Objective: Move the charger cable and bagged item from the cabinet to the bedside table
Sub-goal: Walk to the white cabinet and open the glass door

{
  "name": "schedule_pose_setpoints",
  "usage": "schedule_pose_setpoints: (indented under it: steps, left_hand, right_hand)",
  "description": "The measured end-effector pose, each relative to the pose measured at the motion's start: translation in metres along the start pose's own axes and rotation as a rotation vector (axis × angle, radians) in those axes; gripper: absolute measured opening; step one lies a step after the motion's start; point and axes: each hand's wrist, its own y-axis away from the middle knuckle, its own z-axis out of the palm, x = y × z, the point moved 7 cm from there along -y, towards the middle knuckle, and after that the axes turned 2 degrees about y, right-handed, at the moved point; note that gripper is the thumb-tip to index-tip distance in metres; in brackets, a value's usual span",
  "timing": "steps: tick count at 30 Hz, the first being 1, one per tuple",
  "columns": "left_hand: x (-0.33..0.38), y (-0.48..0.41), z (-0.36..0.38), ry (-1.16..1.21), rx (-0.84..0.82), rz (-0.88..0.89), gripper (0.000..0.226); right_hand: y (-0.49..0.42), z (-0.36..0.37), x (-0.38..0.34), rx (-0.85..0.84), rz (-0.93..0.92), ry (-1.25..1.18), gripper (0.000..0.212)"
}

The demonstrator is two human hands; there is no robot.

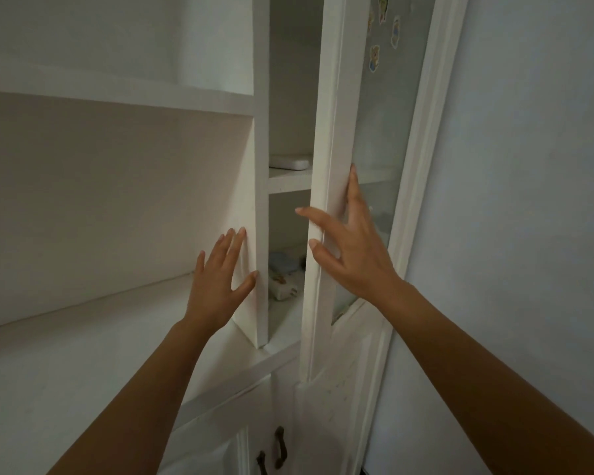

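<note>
A white cabinet door [326, 166] with a glass pane stands partly ajar. My right hand [348, 252] lies against its edge, fingers spread, thumb on the inner side. My left hand [220, 279] rests flat and open against the white divider panel [261, 217] to the left of the gap. Through the gap, on the lower shelf, I see a white charger plug [285, 291] and behind it a bluish bagged item [282, 265], both partly hidden by the door. No cable is clearly visible.
A white flat box [290, 162] lies on the upper inner shelf. Open shelving [100, 320] spreads to the left. Lower doors with dark handles [279, 447] sit below. Stickers [374, 58] dot the glass pane. A plain wall [528, 200] stands at the right.
</note>
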Motion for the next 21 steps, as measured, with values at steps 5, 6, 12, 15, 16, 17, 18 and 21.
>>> schedule_pose_setpoints:
  steps: [5,6,12,15,16,17,18,21]
  left_hand:
    - [0.024,0.009,-0.012,-0.046,0.227,0.061,0.057]
    - [0.028,0.009,-0.012,-0.033,0.246,0.063,0.056]
    - [0.066,0.011,-0.001,-0.019,0.271,0.169,0.052]
    - [0.078,0.010,0.017,-0.031,0.173,0.198,0.055]
    - [0.082,0.009,0.023,-0.033,0.144,0.207,0.056]
    - [0.087,0.008,0.029,-0.040,0.123,0.211,0.056]
    - [0.091,0.007,0.034,-0.050,0.108,0.208,0.056]
    - [0.110,0.004,0.043,-0.044,0.095,0.241,0.055]
  right_hand:
    - [0.013,-0.020,0.005,-0.016,-0.017,0.048,0.032]
    - [0.015,-0.024,0.006,-0.023,-0.018,0.061,0.033]
    - [0.027,-0.047,0.015,-0.054,-0.033,0.139,0.035]
    - [0.035,-0.059,0.020,-0.070,-0.047,0.176,0.036]
    - [0.037,-0.063,0.021,-0.073,-0.052,0.186,0.036]
    - [0.040,-0.067,0.022,-0.074,-0.056,0.192,0.036]
    - [0.043,-0.071,0.024,-0.072,-0.057,0.198,0.037]
    - [0.051,-0.082,0.029,-0.062,-0.047,0.207,0.037]
